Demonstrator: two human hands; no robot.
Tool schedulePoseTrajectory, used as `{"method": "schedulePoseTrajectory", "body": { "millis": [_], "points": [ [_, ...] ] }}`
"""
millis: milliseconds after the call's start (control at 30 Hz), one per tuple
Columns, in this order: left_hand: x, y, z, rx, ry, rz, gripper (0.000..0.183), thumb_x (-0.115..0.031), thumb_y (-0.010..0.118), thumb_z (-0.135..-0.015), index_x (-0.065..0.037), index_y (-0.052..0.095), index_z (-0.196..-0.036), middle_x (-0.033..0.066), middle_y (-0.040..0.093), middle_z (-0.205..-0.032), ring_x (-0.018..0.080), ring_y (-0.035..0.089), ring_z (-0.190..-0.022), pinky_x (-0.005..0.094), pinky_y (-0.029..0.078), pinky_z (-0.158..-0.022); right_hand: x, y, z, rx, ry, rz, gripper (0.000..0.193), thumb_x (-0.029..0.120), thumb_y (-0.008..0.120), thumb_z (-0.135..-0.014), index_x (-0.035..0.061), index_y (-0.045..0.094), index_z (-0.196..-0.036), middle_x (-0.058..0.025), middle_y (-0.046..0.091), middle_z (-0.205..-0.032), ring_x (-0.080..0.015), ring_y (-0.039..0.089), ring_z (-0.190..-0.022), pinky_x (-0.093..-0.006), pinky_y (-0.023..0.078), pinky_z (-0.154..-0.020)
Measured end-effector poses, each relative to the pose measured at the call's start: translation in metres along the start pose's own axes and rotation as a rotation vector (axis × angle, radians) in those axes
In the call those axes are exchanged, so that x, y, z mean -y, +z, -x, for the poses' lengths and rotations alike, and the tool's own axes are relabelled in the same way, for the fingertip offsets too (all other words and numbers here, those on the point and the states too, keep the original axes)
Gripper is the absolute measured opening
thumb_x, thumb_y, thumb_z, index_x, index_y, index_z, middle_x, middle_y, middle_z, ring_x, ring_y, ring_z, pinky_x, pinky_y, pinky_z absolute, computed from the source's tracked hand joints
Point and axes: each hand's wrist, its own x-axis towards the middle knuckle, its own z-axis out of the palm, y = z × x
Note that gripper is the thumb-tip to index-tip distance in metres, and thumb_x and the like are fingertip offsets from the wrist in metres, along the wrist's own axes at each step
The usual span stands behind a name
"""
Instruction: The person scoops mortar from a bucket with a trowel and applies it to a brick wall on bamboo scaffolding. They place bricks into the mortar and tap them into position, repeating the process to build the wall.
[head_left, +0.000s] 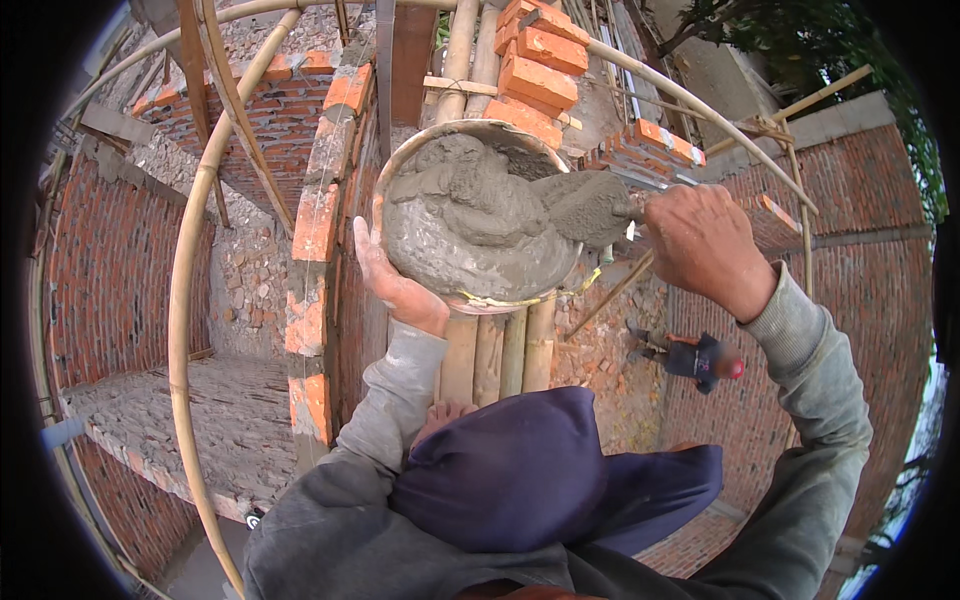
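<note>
2 hands busy: left hand [400, 290] grips mortar pan [470, 215]; right hand [705, 245] closed on trowel [590, 205]. Scoop shallow, keep pan level.

The bowl [470, 215] sat on bamboo poles [500, 350], right of the brick wall [320, 220]; stacked bricks [535, 70] lay behind it.

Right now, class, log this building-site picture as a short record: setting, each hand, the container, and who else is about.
Setting: bamboo platform high among unfinished red brick walls
Left hand: grips the rim of a round pan
Pan contents: wet grey mortar, heaped
Right hand: holds a trowel loaded with mortar, blade over the pan's edge
Bricks: stack of loose ones beyond the pan
Others: a person on the ground far below
</note>
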Motion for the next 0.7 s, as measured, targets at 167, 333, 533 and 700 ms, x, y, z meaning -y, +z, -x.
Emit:
{"method": "schedulePoseTrajectory", "body": {
  "millis": [167, 333, 533, 700],
  "points": [
    [0.006, 0.001, -0.004, 0.0, 0.032, -0.005, 0.069, -0.035, 0.042, -0.114, 0.006, 0.03, -0.168, 0.0207, 0.033, -0.174, 0.0297, 0.032, -0.161, 0.043, 0.025, -0.134, 0.052, 0.093, -0.028, 0.133, 0.273, -0.537, 0.033, 0.03, 0.071, -0.096, -0.002, 0.077, -0.088, -0.027, 0.075, -0.086, -0.0469, 0.075, -0.086, -0.0543, 0.059, -0.082],
    [0.009, -0.006, -0.005, 0.003, 0.083, -0.109, 0.07, -0.034, 0.043, -0.113, 0.007, 0.031, -0.167, 0.0215, 0.033, -0.173, 0.0299, 0.032, -0.16, 0.0426, 0.025, -0.133, 0.039, 0.089, 0.006, 0.238, 0.467, -0.768, 0.032, 0.033, 0.075, -0.097, 0.0031, 0.081, -0.087, -0.025, 0.075, -0.083, -0.0467, 0.074, -0.085, -0.054, 0.058, -0.08],
    [0.006, 0.004, -0.001, 0.002, 0.052, -0.052, 0.071, -0.034, 0.044, -0.111, 0.007, 0.031, -0.167, 0.022, 0.035, -0.172, 0.031, 0.034, -0.16, 0.0427, 0.024, -0.133, 0.054, 0.102, -0.005, 0.104, 0.494, -0.801, 0.035, 0.033, 0.075, -0.097, 0.0006, 0.08, -0.085, -0.0256, 0.073, -0.08, -0.0476, 0.073, -0.082, -0.0546, 0.057, -0.078],
    [0.004, 0.0, -0.003, 0.004, 0.087, -0.103, 0.071, -0.031, 0.045, -0.11, 0.007, 0.031, -0.168, 0.0229, 0.036, -0.172, 0.0308, 0.034, -0.159, 0.0433, 0.024, -0.133, 0.072, 0.112, -0.022, 0.057, 0.54, -0.832, 0.036, 0.032, 0.075, -0.097, 0.0002, 0.076, -0.081, -0.0262, 0.072, -0.079, -0.049, 0.071, -0.083, -0.0568, 0.055, -0.078]
  ]
}}
